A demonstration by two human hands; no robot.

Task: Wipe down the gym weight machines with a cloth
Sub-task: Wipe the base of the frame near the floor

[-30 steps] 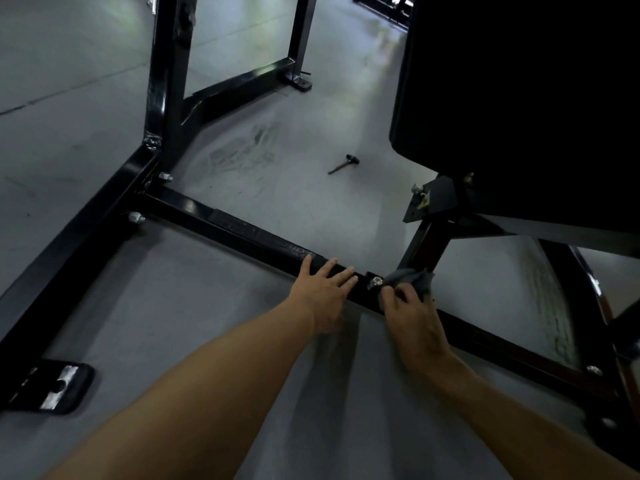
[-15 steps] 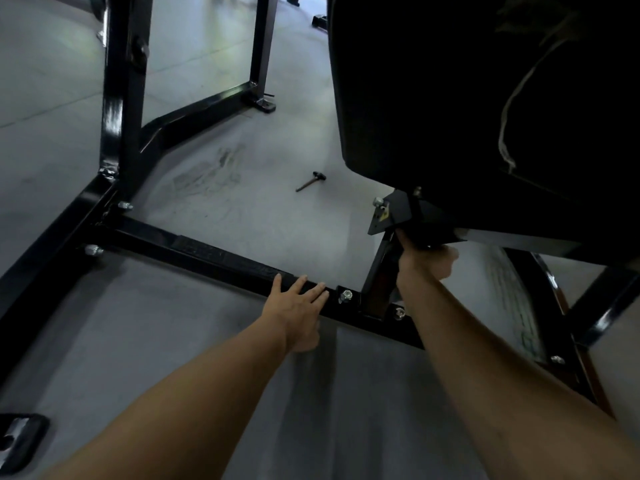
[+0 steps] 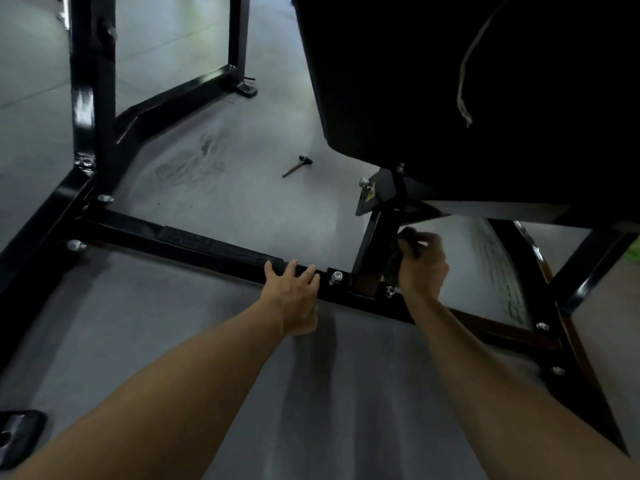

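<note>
Two hands are low in the middle of the frame. My right hand (image 3: 420,263) is curled around a dark cloth (image 3: 407,237), bunched against the slanted post (image 3: 372,247) under the black seat pad (image 3: 450,81). My left hand (image 3: 292,289) lies flat with straight fingers on the bottom bar (image 3: 194,242). I think the cloth is soft and light, so a bunched grip works best. The frame looks hard, heavy and smooth, and the bolts (image 3: 336,277) could snag the cloth.

Grey floor (image 3: 207,341) under black frame (image 3: 194,242), small tool (image 3: 297,165).
</note>
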